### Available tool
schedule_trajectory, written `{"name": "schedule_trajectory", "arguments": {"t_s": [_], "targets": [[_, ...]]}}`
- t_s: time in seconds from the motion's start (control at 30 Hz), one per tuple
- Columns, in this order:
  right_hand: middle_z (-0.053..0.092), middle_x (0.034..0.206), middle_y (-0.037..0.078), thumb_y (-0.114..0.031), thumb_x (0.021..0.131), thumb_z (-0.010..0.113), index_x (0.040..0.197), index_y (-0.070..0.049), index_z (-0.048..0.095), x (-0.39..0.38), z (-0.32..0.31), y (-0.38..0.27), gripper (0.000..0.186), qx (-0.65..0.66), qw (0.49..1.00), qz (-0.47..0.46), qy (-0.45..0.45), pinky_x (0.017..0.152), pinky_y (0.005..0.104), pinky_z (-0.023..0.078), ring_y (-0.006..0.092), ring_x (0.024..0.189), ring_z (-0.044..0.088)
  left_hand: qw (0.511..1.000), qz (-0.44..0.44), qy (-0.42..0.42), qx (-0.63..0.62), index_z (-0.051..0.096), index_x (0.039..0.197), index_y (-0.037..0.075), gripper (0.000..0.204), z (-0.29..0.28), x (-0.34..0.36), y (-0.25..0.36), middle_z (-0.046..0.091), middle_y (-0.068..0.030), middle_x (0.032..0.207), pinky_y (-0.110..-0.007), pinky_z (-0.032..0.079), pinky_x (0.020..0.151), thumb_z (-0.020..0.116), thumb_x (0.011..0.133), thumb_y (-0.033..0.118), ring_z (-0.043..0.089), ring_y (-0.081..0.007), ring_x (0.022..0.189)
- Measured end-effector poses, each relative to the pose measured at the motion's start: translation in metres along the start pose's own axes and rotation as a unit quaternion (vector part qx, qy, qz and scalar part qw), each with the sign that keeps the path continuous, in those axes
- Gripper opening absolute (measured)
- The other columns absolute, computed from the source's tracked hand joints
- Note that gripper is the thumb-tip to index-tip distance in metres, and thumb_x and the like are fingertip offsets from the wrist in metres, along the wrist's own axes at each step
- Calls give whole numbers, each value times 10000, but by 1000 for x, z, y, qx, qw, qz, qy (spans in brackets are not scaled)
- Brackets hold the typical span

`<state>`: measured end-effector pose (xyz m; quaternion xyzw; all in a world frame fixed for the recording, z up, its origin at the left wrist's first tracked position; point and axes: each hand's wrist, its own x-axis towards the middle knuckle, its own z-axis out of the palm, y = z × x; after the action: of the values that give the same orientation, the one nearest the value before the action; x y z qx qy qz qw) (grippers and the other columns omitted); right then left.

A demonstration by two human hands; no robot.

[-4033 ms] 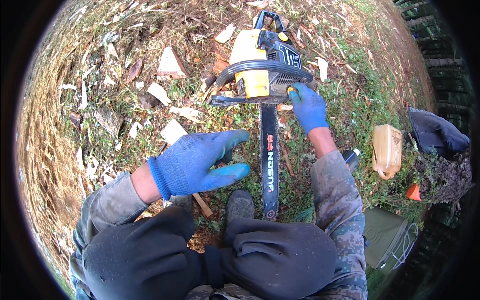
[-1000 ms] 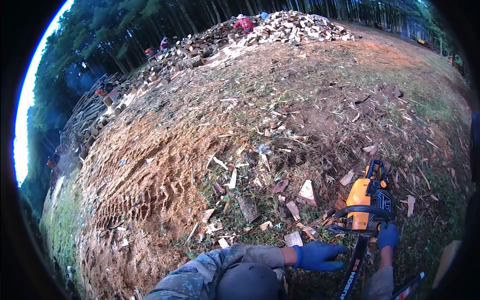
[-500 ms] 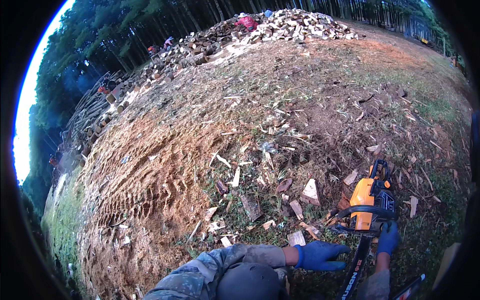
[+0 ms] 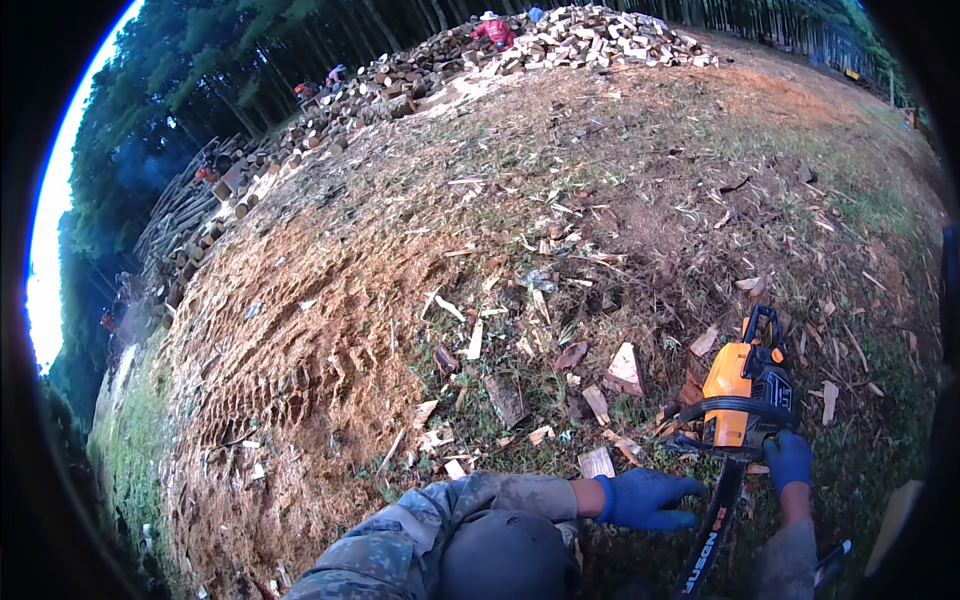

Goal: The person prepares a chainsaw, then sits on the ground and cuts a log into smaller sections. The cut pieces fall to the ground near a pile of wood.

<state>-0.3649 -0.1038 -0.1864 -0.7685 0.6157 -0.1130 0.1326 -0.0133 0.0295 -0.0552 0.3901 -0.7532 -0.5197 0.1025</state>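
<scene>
A yellow and black chainsaw (image 4: pixel 735 370) lies on the littered ground at lower right, its bar (image 4: pixel 712 530) pointing down toward me. My right hand (image 4: pixel 790 460), in a blue glove, is closed on a part at the lower right of the saw's body, its fingertips partly hidden. My left hand (image 4: pixel 648 500), also gloved, is held open just left of the bar, fingers apart, holding nothing. My camouflage left sleeve (image 4: pixel 400 540) and dark knee (image 4: pixel 510 560) fill the bottom.
Wood chips and offcuts (image 4: pixel 622 365) litter grass and sawdust (image 4: pixel 300 350). Beyond are a split firewood heap (image 4: pixel 600 40), long logs (image 4: pixel 175 220) and dark trees (image 4: pixel 230 60). A person in red (image 4: pixel 495 32) and other distant workers (image 4: pixel 205 172) are among the piles.
Since four seconds ago my view has tipped up from my knees to the woodpiles. My hands stay beside the saw, the right on it; lately they have barely moved.
</scene>
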Motion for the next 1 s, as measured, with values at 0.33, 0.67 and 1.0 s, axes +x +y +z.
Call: {"name": "schedule_trajectory", "arguments": {"t_s": [0.33,0.67,1.0], "targets": [[741,909,250,-357,926,699,928,-36,732,6,30,-12,323,-133,980,139,50,777,552,577,436,843,727,1000,-13,0,18,437,1545,86,747,-3,-1,6,705,-249,1080,-501,556,901,579,1015,593,702,-433,1015],[752,895,219,-328,950,617,864,-50,737,18,30,6,315,-205,978,28,-36,778,531,574,419,837,733,1000,-6,12,22,446,1536,87,738,1,-7,-6,702,-242,1110,-500,554,914,576,1014,592,698,-425,1029],[771,1083,214,-380,977,551,1028,-74,810,28,-1,-37,404,-141,956,212,-149,892,506,596,403,1000,753,1000,-1,-5,26,508,1503,93,674,-8,8,1,725,-206,1129,-444,586,878,641,1010,533,736,-340,1037]]}}
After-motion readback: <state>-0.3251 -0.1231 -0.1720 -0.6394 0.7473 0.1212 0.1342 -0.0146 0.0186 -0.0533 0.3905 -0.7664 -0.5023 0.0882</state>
